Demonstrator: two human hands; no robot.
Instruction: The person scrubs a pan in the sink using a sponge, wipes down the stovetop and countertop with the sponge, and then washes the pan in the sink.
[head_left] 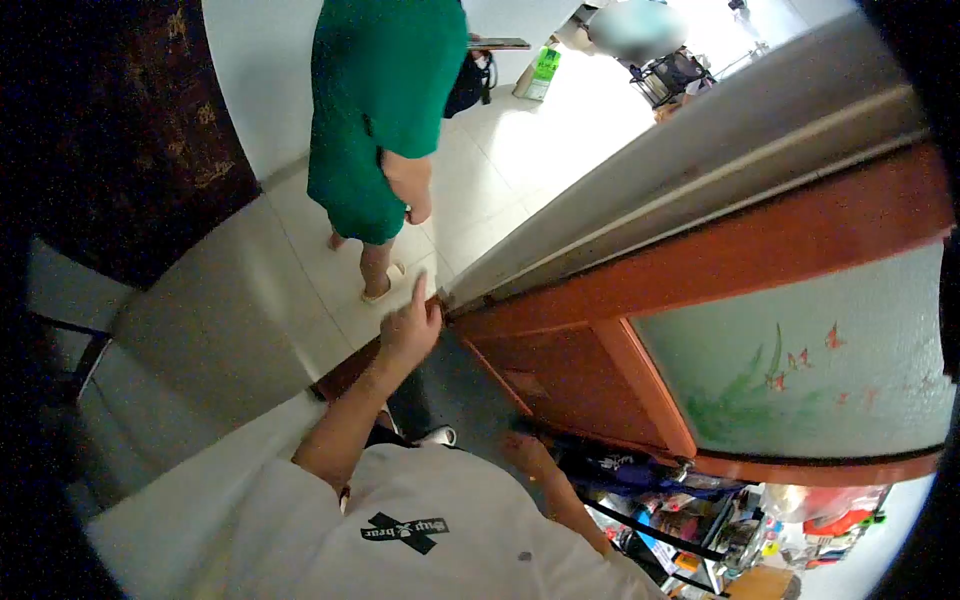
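My left hand (pixel 410 330) is raised in front of me with the index finger stretched out toward the doorway; the other fingers look curled, and nothing shows in it. Low beside the door, my right hand (pixel 525 452) is blurred and dark, and its fingers cannot be made out. The brown wooden door (pixel 570 375) with a painted glass panel (pixel 820 360) stands to the right of my hands. Beyond my left hand, a person in green clothes (pixel 385 90) stands on the tiled floor.
A grey door frame (pixel 680 170) runs up to the right. A dark brown panel (pixel 130 130) stands at the left. Cluttered shelves (pixel 690 540) are behind the door at the lower right. A green and white box (pixel 540 74) sits on the far floor.
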